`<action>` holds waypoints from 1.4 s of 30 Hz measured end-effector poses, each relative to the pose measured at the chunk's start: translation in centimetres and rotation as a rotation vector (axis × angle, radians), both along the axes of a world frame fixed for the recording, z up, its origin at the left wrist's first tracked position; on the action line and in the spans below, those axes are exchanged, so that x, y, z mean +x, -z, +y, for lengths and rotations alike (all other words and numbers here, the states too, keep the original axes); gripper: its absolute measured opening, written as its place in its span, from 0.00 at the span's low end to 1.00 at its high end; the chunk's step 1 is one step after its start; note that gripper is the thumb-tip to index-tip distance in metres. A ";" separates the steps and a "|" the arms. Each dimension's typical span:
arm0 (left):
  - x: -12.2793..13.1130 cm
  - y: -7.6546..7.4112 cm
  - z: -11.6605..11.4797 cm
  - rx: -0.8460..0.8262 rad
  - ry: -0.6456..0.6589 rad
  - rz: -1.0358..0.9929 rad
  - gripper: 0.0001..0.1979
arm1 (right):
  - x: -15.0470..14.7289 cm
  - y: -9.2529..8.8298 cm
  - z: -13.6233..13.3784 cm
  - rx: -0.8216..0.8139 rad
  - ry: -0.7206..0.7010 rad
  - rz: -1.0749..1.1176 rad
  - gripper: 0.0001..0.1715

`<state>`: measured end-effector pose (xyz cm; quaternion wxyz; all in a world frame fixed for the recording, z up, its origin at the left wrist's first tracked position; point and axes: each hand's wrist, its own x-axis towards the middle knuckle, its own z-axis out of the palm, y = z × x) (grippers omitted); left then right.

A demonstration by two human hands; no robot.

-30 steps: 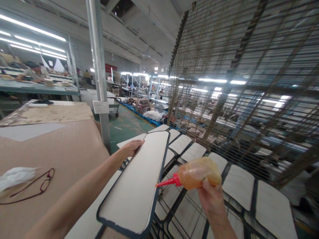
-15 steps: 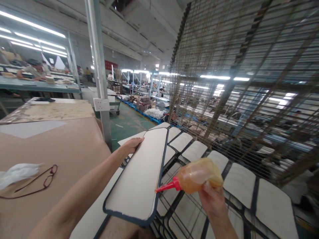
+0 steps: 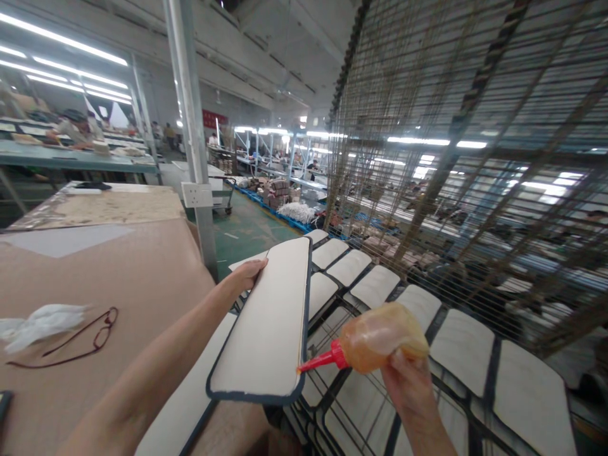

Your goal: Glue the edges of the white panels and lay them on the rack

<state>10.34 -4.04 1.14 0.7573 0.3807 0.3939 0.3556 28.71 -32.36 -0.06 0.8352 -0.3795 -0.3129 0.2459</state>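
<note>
Toward seven o'clock, a left hand (image 3: 251, 272) pinches a dark-edged white panel (image 3: 266, 323) near its eleven o'clock corner, thumb uppermost, other fingers hidden beneath. A right hand (image 3: 412, 383) wraps an amber squeeze bottle (image 3: 380, 335), most fingers obscured, its red nozzle (image 3: 327, 358) at the panel's five o'clock corner. Eyeglasses (image 3: 101, 339) lie at eight o'clock; a dark-rimmed object (image 3: 4, 404) beyond is cut off.

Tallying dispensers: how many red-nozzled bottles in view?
1: the bottle in the right hand, its red nozzle pointing at the edge of the pale panel the left hand holds. Others may be hidden farther back.
</note>
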 end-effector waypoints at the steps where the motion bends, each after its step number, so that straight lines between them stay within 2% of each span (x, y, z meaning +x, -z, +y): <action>1: -0.2 0.0 0.0 -0.010 -0.015 0.010 0.02 | 0.0 0.0 0.0 -0.004 -0.001 0.001 0.33; 11: -1.9 0.9 0.6 -0.119 -0.213 0.101 0.07 | -0.7 0.2 -0.4 -0.015 0.126 0.044 0.26; 19: -2.6 1.8 1.0 -0.197 -0.370 0.094 0.07 | -1.9 1.1 -1.2 -0.044 0.308 0.101 0.31; 29: -2.2 2.8 1.3 -0.255 -0.466 0.076 0.07 | -3.6 2.3 -1.2 -0.007 0.573 0.159 0.35; 37: -1.9 3.0 1.3 -0.288 -0.503 0.089 0.06 | -4.9 2.2 -0.9 0.059 0.551 0.094 0.33; 42: -1.9 2.9 1.4 -0.281 -0.492 0.089 0.06 | -5.3 2.7 -1.0 0.033 0.520 0.068 0.33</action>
